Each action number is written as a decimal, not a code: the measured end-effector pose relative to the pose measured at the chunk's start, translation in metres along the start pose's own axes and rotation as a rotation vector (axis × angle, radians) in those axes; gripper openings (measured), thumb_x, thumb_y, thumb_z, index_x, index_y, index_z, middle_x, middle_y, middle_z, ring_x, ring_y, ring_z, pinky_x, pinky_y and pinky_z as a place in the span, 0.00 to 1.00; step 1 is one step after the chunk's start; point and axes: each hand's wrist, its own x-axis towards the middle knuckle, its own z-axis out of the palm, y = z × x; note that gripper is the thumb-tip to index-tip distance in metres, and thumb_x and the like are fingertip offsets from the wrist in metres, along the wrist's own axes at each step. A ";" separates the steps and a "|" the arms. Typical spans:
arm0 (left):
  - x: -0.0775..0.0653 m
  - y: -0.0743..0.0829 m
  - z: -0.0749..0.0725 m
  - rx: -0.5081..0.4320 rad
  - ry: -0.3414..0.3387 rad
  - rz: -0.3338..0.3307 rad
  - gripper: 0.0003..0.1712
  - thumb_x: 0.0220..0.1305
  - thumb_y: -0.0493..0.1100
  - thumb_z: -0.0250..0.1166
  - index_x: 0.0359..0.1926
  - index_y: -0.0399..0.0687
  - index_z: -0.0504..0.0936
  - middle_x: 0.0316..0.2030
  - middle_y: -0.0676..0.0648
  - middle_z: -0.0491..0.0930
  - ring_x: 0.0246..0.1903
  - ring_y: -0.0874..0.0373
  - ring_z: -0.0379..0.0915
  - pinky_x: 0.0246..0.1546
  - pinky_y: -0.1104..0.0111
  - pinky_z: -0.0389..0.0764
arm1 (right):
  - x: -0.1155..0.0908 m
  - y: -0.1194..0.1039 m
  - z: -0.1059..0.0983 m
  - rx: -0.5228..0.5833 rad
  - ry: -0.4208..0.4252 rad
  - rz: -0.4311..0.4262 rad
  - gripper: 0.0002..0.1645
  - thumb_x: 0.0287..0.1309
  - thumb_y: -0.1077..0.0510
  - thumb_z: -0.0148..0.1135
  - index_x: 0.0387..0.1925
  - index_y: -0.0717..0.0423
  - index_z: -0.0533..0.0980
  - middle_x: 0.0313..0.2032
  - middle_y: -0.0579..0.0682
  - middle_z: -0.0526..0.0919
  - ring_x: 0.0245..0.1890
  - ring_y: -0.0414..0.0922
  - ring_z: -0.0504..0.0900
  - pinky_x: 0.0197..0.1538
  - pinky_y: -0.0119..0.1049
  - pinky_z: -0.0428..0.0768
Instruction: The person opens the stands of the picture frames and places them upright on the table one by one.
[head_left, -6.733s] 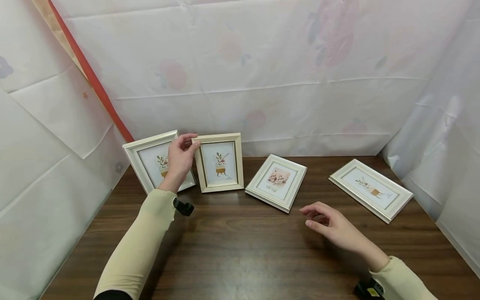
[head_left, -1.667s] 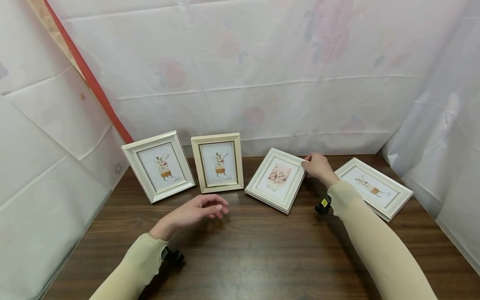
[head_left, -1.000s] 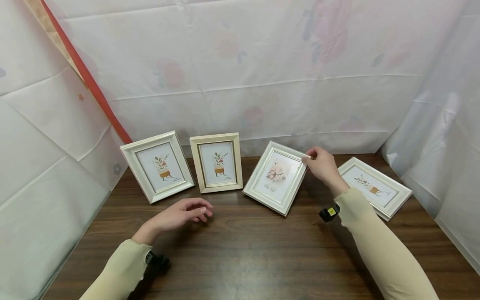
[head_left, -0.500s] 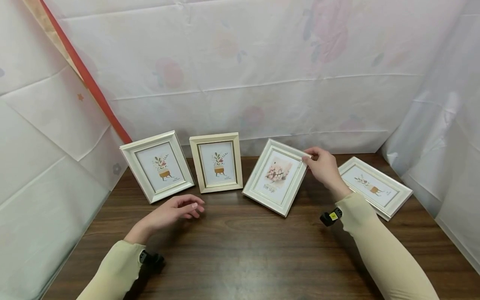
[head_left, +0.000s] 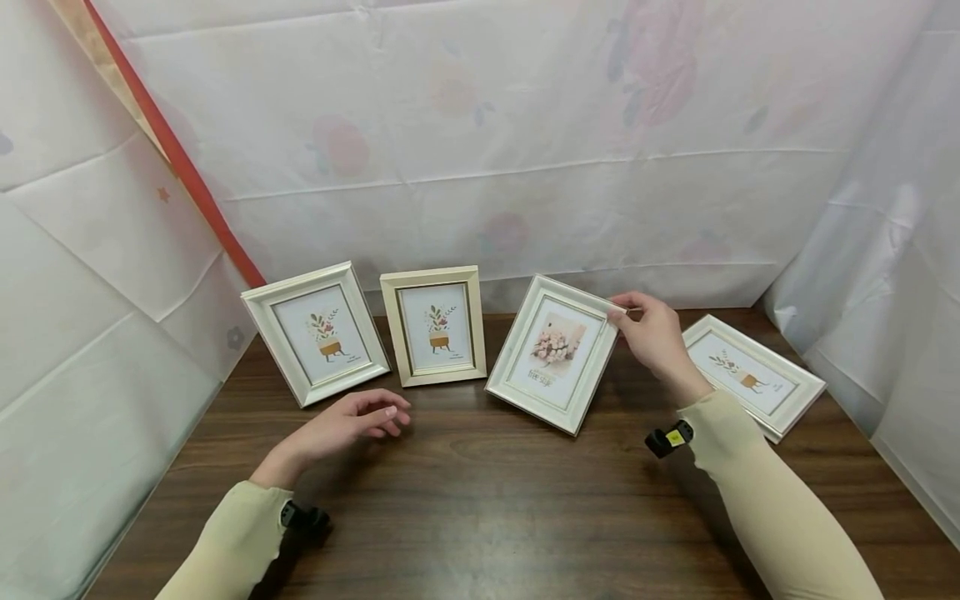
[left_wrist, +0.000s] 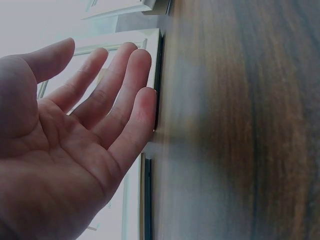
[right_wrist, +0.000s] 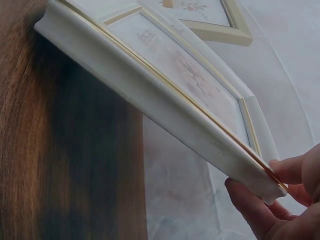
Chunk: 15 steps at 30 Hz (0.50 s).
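My right hand (head_left: 651, 333) pinches the upper right corner of a white picture frame (head_left: 516, 372) with a pink blossom print. That picture frame leans back, its lower edge on the table. In the right wrist view, thumb and fingers of the right hand (right_wrist: 280, 200) grip the corner of the tilted picture frame (right_wrist: 150, 100). My left hand (head_left: 337, 429) hovers over the table with relaxed fingers and holds nothing. Behind it stand a white picture frame (head_left: 285, 342) and a cream picture frame (head_left: 397, 333), both with plant prints. The left wrist view shows the open palm (left_wrist: 65, 165).
Another white picture frame (head_left: 802, 392) lies flat on the brown wooden table (head_left: 487, 517) at the right, partly behind the right forearm. Pale patterned cloth (head_left: 525, 167) hangs at the back and sides. A red strip (head_left: 172, 146) runs down the left corner.
Earlier the left hand held the cream picture frame's top corner; it has since let go and drawn back. The right hand has gripped the blossom picture frame and raised its upper edge from lying flat.
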 end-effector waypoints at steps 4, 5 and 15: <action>0.000 0.002 0.001 -0.007 0.001 0.000 0.24 0.77 0.50 0.53 0.61 0.35 0.73 0.52 0.35 0.79 0.50 0.44 0.78 0.50 0.54 0.80 | -0.003 -0.004 -0.006 -0.030 0.013 -0.031 0.15 0.70 0.54 0.61 0.53 0.56 0.80 0.49 0.59 0.82 0.33 0.50 0.84 0.28 0.35 0.79; 0.001 0.002 0.001 -0.009 0.001 0.001 0.24 0.77 0.50 0.53 0.61 0.35 0.73 0.52 0.34 0.79 0.49 0.44 0.78 0.50 0.53 0.79 | -0.004 -0.005 -0.008 -0.031 0.016 -0.038 0.15 0.70 0.54 0.61 0.53 0.56 0.80 0.50 0.59 0.81 0.36 0.52 0.85 0.29 0.34 0.80; 0.002 0.008 0.004 -0.028 0.002 -0.007 0.24 0.77 0.50 0.54 0.61 0.34 0.73 0.52 0.34 0.79 0.50 0.44 0.78 0.51 0.51 0.79 | -0.013 -0.010 -0.021 0.092 0.030 -0.042 0.15 0.69 0.58 0.61 0.54 0.59 0.80 0.54 0.61 0.79 0.48 0.55 0.84 0.34 0.28 0.83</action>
